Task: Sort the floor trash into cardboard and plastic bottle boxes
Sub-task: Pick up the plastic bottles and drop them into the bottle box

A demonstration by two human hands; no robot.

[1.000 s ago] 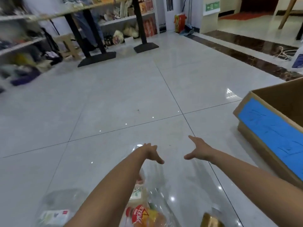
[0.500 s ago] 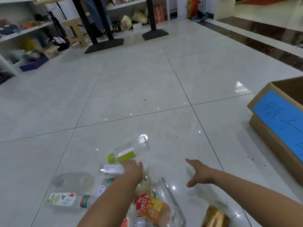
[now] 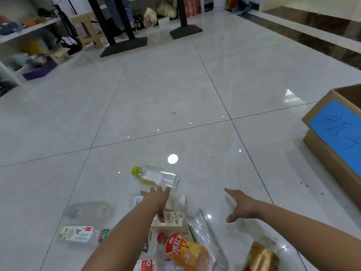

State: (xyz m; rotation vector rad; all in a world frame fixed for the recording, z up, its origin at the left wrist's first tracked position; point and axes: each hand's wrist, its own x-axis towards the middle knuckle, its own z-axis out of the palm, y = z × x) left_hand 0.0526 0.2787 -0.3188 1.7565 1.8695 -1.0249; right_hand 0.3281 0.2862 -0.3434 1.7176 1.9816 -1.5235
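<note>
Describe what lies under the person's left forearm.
A barcode-labelled clear bottle shows on one side, a leaf-printed bottle on the other. The left forearm covers what lies between them.

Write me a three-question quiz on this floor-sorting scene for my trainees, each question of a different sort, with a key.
1. True or false: the right hand grips a bottle.
2. The clear bottle just beyond the left hand has a cap that is: A red, B yellow-green, C blue.
3. Fill in: the label on the cardboard box is ___.
Key: 1 false; 2 B; 3 blue.
</note>
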